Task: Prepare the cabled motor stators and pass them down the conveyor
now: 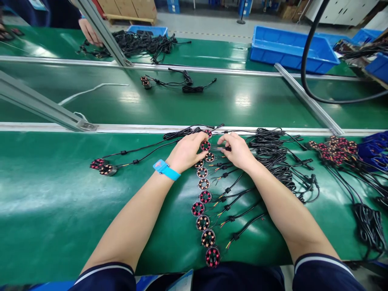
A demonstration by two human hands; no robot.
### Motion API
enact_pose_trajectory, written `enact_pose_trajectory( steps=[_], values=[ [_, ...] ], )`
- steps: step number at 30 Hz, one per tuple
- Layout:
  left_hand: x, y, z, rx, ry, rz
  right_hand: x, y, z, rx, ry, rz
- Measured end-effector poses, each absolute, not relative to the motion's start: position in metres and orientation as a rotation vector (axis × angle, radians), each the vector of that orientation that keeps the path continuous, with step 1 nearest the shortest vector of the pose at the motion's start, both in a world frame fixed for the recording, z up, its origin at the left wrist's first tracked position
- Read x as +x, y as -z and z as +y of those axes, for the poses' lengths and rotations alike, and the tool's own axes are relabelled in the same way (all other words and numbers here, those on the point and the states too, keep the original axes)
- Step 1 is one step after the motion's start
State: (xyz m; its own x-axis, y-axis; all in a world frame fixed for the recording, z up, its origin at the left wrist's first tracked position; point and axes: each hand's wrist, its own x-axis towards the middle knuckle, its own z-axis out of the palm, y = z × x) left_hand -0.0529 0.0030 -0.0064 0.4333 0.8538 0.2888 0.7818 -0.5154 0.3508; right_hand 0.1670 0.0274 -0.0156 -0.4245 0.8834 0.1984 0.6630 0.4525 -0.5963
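A column of round motor stators (pixel 205 197) with red or copper windings runs down the green bench. Near its far end, my left hand (pixel 189 150), with a blue wrist strap, has thumb and fingers closed around the edge of a red-wound stator (pixel 205 145). Just to the right, my right hand (pixel 237 150) pinches the end of a black cable (pixel 224 148), its thin wires pointing toward that stator. Beside the column lie several black cables (pixel 232 218) with bared coloured wire ends, their coiled parts (pixel 266 141) heaped to the right. Two stators with cables (pixel 107 169) rest at the left.
Metal rails (pixel 169 129) and slanted posts (pixel 103 32) cross the bench. Beyond are a cabled stator (pixel 146 82), a black cable heap (pixel 136 44), a person's hand (pixel 90 32) and a blue bin (pixel 291 50). More stators (pixel 336 150) are piled at the right; a thick black cable hangs above.
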Motion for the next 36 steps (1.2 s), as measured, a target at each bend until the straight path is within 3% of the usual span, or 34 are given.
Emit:
enact_pose_trajectory(
  steps=[11, 17, 26, 31, 36],
  values=[
    [-0.056, 0.011, 0.009, 2.547, -0.661, 1.296, 0.168, 0.019, 0.036, -1.306, -0.846, -2.143],
    [-0.062, 0.014, 0.012, 2.46, -0.491, 1.274, 0.166, 0.023, 0.04, -1.229, -0.903, -2.151],
    [-0.049, 0.022, 0.032, 2.387, -0.508, 1.626, 0.167, 0.027, 0.035, -1.156, -0.691, -2.307],
    [-0.053, 0.027, 0.037, 2.45, -0.528, 1.518, 0.168, 0.026, 0.037, -1.271, -0.34, -2.278],
    [-0.06, 0.023, 0.033, 2.504, -0.58, 1.421, 0.166, 0.028, 0.041, -1.327, -0.386, -2.39]
  ],
)
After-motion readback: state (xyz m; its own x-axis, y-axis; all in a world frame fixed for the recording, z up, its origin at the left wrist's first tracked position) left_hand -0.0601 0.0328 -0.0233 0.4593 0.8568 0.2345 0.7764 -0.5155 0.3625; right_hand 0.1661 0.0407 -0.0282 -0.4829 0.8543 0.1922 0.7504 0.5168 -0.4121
